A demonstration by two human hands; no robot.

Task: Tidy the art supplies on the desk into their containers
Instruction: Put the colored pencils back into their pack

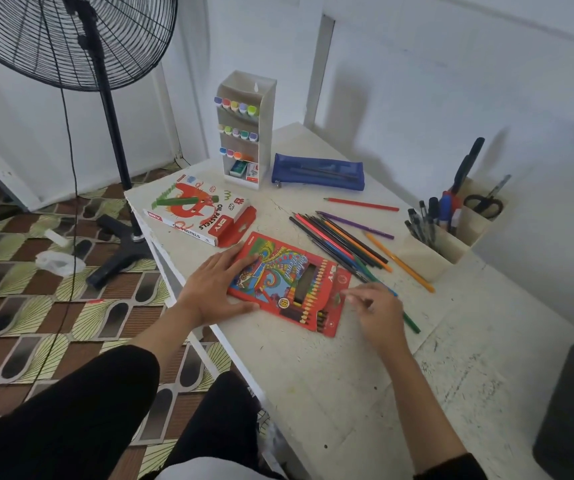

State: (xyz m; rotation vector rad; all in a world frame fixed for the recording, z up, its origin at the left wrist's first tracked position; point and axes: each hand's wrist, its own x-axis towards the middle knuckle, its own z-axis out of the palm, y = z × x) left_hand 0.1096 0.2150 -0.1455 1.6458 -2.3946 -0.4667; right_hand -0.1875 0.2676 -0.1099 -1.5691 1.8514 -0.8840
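Desk [330,393] carries one pastel box [188,211], one pencil box [289,282], one blue pouch [318,171].

**Legible print on the two cartons**

Oil pastel box [188,211]: "OIL PASTELS" on the lid and again on the side wall. "DIY" at the side wall's end and on the open red flap [236,224]. Coloured pencil box [271,271]: "DIY" beside the window, "18" in a round badge. Its script title is only partly legible.

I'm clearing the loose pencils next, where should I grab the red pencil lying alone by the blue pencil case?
Pinch the red pencil mid-shaft from above, gripping across its thin width. It lies flat on the desk, clear of the pencil pile, so a top-down pinch should lift it level.
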